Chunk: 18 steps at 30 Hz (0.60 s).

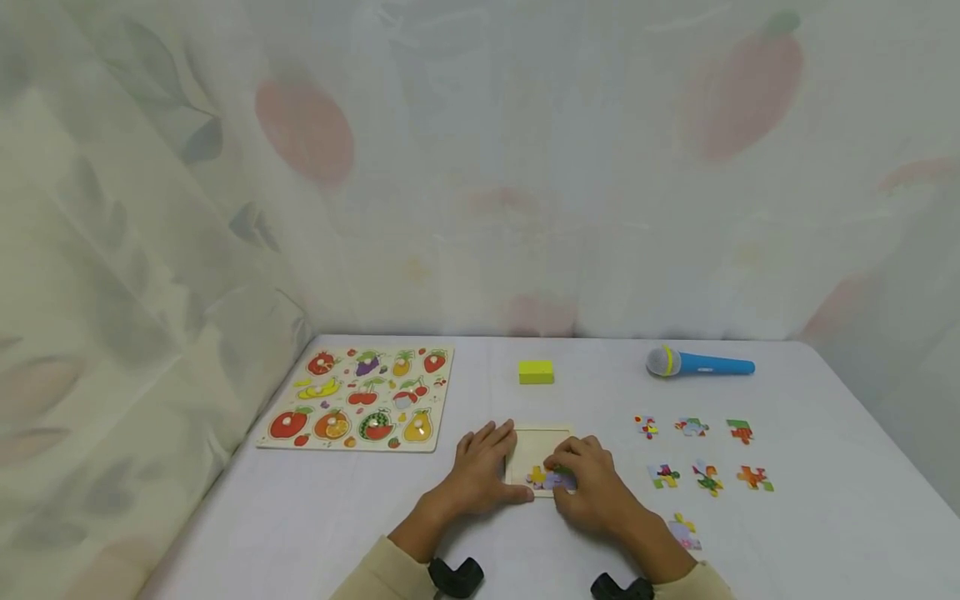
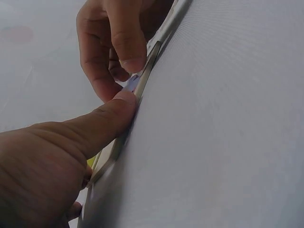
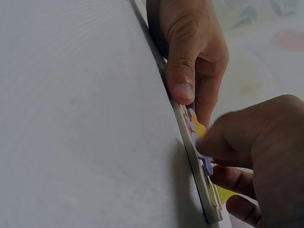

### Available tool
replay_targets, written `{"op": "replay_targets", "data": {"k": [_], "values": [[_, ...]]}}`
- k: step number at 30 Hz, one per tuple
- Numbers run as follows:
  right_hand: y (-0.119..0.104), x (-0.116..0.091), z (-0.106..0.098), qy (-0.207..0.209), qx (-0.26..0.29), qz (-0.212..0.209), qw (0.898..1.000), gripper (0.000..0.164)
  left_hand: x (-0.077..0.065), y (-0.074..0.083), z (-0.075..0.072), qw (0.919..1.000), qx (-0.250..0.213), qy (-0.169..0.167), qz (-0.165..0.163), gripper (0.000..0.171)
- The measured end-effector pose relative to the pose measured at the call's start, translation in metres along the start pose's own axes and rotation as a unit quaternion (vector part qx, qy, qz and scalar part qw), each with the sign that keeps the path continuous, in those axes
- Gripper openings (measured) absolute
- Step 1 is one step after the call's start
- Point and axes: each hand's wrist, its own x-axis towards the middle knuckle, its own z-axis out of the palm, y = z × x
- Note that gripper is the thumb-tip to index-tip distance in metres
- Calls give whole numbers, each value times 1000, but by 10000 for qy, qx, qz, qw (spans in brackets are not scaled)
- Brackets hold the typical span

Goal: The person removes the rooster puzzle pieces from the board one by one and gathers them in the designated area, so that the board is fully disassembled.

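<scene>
A shallow wooden puzzle tray lies on the table in front of the person. My left hand holds its left side, thumb along the near rim and fingers by the left edge. Jigsaw pieces with yellow and purple print lie in the tray's near part. Over the near right part, my right hand pinches a purple puzzle piece between thumb and fingers. In the right wrist view that piece stands slightly raised at the tray's rim, partly covered by the thumb.
Several loose puzzle pieces lie in rows to the right. Behind them is a blue toy microphone. A yellow-green block sits beyond the tray, and a fruit puzzle board lies at the left. Curtains hang behind the table.
</scene>
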Motion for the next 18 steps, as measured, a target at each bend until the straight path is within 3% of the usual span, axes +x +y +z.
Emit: {"op": "replay_targets", "data": {"k": [9, 18], "values": [[-1, 0, -2, -230, 113, -26, 9997, 28, 0, 0, -1, 10000, 0, -8, -8, 96], [1, -2, 0, 61, 150, -435, 9989, 30, 0, 2, 0, 10000, 4, 52, -38, 97]]}}
